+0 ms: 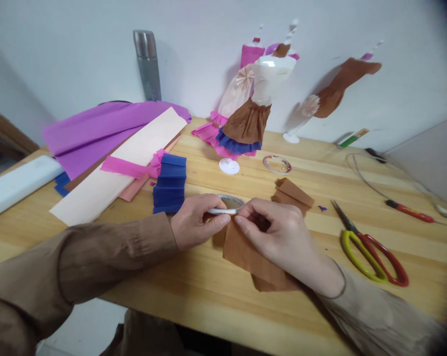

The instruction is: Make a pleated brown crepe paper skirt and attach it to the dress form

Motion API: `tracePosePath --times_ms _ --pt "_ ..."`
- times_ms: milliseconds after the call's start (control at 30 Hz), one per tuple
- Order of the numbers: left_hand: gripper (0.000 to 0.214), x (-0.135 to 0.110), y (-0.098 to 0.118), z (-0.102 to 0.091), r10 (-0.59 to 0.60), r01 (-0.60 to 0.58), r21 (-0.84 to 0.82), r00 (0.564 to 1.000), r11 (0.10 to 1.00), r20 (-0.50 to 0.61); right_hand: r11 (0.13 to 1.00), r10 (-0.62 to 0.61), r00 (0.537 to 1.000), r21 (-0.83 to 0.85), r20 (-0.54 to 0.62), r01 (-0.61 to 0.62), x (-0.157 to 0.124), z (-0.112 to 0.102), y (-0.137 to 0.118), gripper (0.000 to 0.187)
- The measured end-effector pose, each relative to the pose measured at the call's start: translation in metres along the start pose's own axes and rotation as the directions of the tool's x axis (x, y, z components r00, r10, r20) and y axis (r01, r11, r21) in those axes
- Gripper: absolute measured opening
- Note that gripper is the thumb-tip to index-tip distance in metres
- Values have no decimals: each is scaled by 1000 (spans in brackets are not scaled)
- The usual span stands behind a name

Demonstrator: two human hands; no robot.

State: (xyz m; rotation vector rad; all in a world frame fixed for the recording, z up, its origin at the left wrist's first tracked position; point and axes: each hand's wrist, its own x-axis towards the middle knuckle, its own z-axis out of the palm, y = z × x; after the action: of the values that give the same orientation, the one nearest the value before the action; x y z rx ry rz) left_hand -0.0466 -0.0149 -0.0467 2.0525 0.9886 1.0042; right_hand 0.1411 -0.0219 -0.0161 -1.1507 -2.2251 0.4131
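Observation:
My left hand (196, 220) grips a white roll of tape (227, 203) by its rim, fingers closed round it. My right hand (277, 232) is pinched at the roll's right edge, fingertips pressed together on what looks like the tape end, too small to be sure. Under my right hand lies a piece of brown crepe paper (245, 254) on the wooden table (216, 306). A folded brown piece (292, 192) lies just behind my right hand. A pleated blue paper (169, 183) sits left of the roll.
Yellow-and-red scissors (372, 249) lie at the right. Purple (105, 128), cream (127, 165) and pink sheets lie at the back left. Paper-dressed doll forms (253, 104) stand at the wall, with a second tape ring (277, 164), white disc (229, 166), metal flask (147, 64) and red tool (409, 211).

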Motion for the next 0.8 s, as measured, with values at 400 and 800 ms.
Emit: tracePosePath --times_ms 400,800 --pt "18 1 2 1 7 -7 7 1000 1000 -21 977 151 986 141 73 -160 2 -1 -1 20" --pt "19 0 1 0 10 -10 -14 1000 1000 -7 971 164 983 160 83 -176 3 -3 -2 21"
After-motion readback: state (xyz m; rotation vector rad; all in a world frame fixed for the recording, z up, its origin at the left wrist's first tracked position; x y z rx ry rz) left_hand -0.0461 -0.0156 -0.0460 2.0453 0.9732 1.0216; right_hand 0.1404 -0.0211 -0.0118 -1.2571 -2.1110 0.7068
